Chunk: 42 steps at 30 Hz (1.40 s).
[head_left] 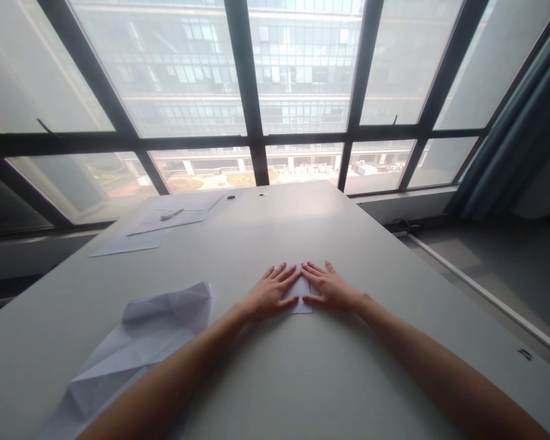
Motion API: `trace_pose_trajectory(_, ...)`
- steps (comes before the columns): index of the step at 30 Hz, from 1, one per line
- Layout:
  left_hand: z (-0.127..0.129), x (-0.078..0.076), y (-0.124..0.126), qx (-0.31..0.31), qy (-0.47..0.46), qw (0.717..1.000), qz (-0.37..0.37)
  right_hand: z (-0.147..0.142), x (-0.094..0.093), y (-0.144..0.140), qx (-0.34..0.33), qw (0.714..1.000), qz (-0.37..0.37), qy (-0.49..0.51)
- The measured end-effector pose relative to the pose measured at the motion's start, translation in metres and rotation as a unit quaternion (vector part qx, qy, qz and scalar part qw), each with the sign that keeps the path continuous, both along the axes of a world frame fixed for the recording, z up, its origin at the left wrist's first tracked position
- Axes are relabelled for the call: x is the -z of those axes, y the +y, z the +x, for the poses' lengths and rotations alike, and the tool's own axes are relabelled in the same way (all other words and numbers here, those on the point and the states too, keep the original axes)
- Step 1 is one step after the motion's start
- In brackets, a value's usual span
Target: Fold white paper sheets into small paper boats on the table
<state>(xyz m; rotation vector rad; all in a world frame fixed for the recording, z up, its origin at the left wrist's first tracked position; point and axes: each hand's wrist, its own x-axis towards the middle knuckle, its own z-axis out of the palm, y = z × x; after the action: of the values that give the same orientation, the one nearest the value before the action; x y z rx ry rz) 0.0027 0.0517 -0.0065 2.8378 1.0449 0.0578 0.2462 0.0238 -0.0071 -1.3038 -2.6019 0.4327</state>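
Note:
A small folded piece of white paper (301,304) lies flat on the white table (275,373). Over its left side rests my left hand (274,292), flat with the fingers spread. My right hand (330,288) lies flat on its right side, fingers also apart. The fingertips of both hands come close together near the paper's upper end. Much of the paper is hidden under the hands. Left of my left forearm sits a larger creased sheet of white paper (151,330), partly unfolded and partly covered by that arm.
At the far left of the table lie several flat paper sheets (178,223) with a pen-like white object (172,214) on top. A cable hole (230,197) is near the far edge. Windows stand behind the table, and a blue curtain (508,116) hangs at right.

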Motion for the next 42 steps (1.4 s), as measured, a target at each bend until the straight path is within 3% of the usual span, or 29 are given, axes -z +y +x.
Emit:
trace_pose_trajectory(14,0.000,0.002,0.001,0.002,-0.005,1.000,-0.001,-0.001,0.000,0.000,0.001,1.000,0.006,-0.012)
trace_pose_trajectory(21,-0.001,0.003,0.001,0.000,-0.003,1.000,-0.001,-0.006,0.010,0.002,0.091,0.995,0.020,-0.036)
trace_pose_trajectory(29,0.000,-0.002,-0.001,-0.007,-0.010,1.000,-0.008,-0.002,-0.001,-0.001,0.062,0.998,-0.014,-0.025)
trace_pose_trajectory(42,0.001,-0.003,-0.002,-0.010,-0.004,1.000,-0.006,-0.003,0.003,-0.001,0.063,0.998,-0.001,-0.028)
